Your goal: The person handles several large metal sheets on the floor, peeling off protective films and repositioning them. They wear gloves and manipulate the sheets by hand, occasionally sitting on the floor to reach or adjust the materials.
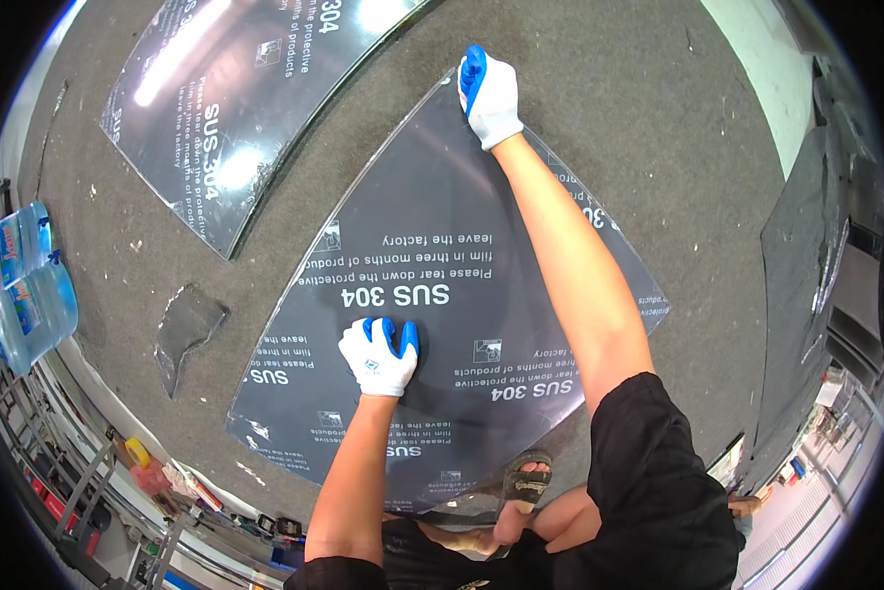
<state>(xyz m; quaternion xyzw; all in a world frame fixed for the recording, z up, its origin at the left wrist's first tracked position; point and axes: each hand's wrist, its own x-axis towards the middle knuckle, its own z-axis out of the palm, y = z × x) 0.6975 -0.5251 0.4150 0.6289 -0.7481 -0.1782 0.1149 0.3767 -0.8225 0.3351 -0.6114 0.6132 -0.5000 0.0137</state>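
A large fan-shaped metal sheet (442, 216), covered in dark grey printed film, lies before me with its narrow end away from me. My right hand (489, 96), in a white glove with blue fingers, is closed at that far tip; the corner itself is hidden under the glove. Nearer to me, my left hand (378, 356) rests on the sheet's surface left of the middle, gloved the same way, its fingers bent but apart. Nothing shows in it. My sandalled foot (525, 482) is by the sheet's near edge.
A second glossy film-covered sheet (215, 108) lies at the far left, and a small dark offcut (188, 329) nearer to me. Large blue water bottles (33, 305) and metal racks stand along the left rim. Dark sheeting (801, 256) is on the right. Grey carpet (648, 108) lies beneath.
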